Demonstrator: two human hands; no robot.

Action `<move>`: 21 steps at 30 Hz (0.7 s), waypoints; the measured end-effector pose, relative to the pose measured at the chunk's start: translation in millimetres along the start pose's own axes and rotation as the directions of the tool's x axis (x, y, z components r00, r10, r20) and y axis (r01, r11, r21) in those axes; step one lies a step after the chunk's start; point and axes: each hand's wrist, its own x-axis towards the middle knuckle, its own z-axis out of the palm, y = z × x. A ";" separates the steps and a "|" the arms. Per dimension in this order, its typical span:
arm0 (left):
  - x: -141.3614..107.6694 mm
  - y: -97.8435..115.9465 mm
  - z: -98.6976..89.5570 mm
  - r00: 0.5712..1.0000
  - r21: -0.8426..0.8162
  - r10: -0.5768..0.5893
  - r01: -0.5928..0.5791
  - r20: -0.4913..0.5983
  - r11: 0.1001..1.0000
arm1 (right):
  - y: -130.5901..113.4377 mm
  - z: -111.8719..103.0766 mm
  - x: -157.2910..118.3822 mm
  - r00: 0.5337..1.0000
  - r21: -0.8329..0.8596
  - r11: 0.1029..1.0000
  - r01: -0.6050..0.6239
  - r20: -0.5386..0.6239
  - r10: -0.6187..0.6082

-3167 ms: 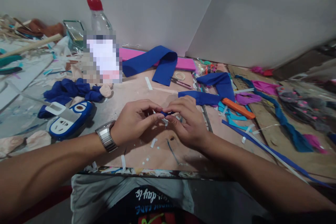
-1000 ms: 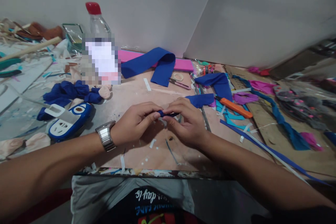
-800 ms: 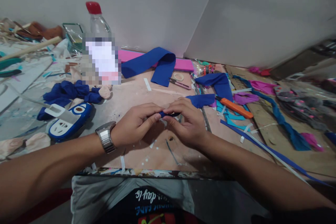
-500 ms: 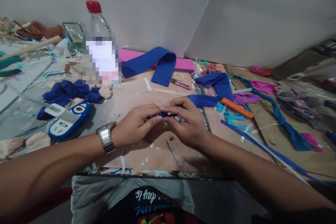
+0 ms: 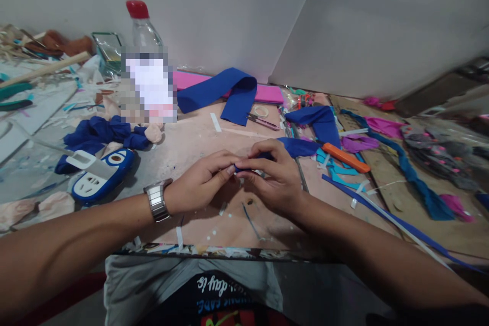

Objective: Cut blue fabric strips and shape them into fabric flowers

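Over the middle of the table (image 5: 198,224), both hands meet fingertip to fingertip on a small piece of dark blue fabric (image 5: 237,168). My left hand (image 5: 206,178), with a metal watch (image 5: 157,200) on its wrist, pinches the fabric's left end between thumb and forefinger. My right hand (image 5: 275,178) is curled round the other part, its thumb below and fingers above. Most of the piece is hidden by the fingers. Behind the right hand lies a wider blue fabric strip (image 5: 300,146); I cannot tell whether it joins the held piece.
An orange utility knife (image 5: 346,158) lies to the right among cloth scraps. At the back are a folded blue strip (image 5: 229,89), a tape roll (image 5: 261,111) and a red-capped bottle (image 5: 145,35). Left stand a blue-and-white power socket (image 5: 103,175) and gathered blue fabric (image 5: 101,132).
The fingers have shifted slightly on the blue fabric. My right hand's fingers have curled further over it, and more blue shows behind them. My left wrist has moved a little right.
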 end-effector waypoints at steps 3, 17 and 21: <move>-1.7 0.4 1.6 0.989 -0.028 -0.106 0.103 -0.101 0.994 | -0.8 0.2 1.7 1.000 0.006 1.000 0.011 0.018 -0.011; -3.1 -0.9 2.2 0.982 -0.104 -0.158 0.147 -0.103 0.984 | -0.9 2.4 2.7 1.000 0.036 0.999 0.016 0.012 -0.016; -2.9 0.3 1.5 0.975 -0.121 -0.187 0.173 -0.121 0.978 | -2.2 1.3 4.8 1.000 0.050 0.999 -0.013 0.016 0.012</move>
